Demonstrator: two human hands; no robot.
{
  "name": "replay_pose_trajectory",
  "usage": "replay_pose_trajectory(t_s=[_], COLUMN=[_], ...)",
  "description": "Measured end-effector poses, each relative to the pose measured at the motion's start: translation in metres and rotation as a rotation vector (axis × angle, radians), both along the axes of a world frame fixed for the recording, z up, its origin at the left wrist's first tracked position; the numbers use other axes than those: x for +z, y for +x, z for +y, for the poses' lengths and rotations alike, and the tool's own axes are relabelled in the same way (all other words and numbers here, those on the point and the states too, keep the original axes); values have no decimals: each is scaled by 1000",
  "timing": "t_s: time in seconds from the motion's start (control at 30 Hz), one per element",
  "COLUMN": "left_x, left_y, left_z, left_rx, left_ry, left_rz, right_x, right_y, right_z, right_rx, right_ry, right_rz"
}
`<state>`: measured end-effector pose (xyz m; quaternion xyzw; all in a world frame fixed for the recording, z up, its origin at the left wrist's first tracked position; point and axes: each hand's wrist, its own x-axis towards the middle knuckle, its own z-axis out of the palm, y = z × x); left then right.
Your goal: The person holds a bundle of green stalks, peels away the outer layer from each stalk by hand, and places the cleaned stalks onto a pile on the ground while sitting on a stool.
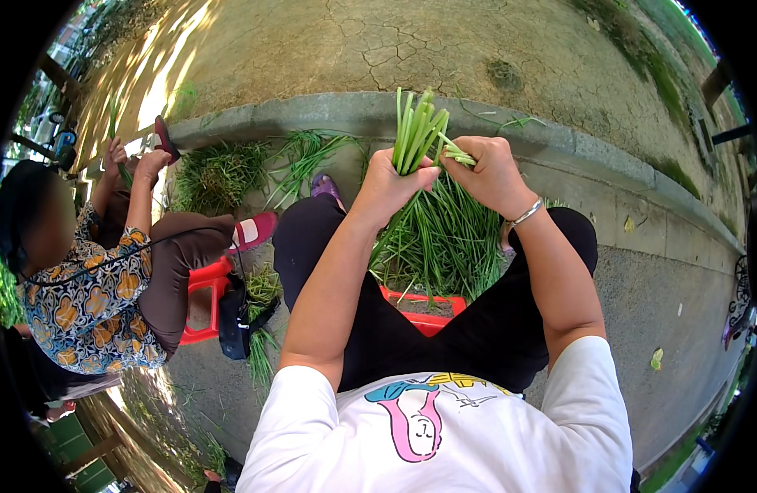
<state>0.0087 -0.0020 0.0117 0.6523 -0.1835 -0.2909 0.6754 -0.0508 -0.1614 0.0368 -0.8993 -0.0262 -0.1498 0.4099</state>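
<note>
My left hand (385, 191) is wrapped round a bunch of long green stalks (413, 135), their pale cut ends pointing up and away from me. Close against it, my right hand (495, 174) pinches a few short pale stalk ends (459, 154) between thumb and fingers. It wears a silver bangle (527, 212) on the wrist. Below both hands, between my knees, lies a big heap of long, thin green leaves (448, 234). The leaf ends of the held bunch hang down toward this heap.
At the left a seated person (91, 287) holds green stalks too. A red stool (199, 306) and a dark bag (233, 324) are beside them. More greens (222, 177) lie along the concrete curb (329, 109). A red plastic stool edge (428, 320) shows between my thighs.
</note>
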Motion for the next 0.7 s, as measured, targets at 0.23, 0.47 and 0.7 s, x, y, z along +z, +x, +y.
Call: replay_pose_trajectory(t_s=[0.23, 0.47, 0.7], left_x=[-2, 0, 3], left_y=[-1, -1, 0], left_z=[-2, -1, 0], left_rx=[26, 54, 52], left_ry=[-20, -21, -21], left_rz=[-25, -24, 21], right_x=[-4, -3, -9], right_y=[1, 1, 4], right_z=[2, -4, -15], right_rx=[-39, -124, -228], right_ry=[-42, -1, 184], right_rz=[-101, -133, 23])
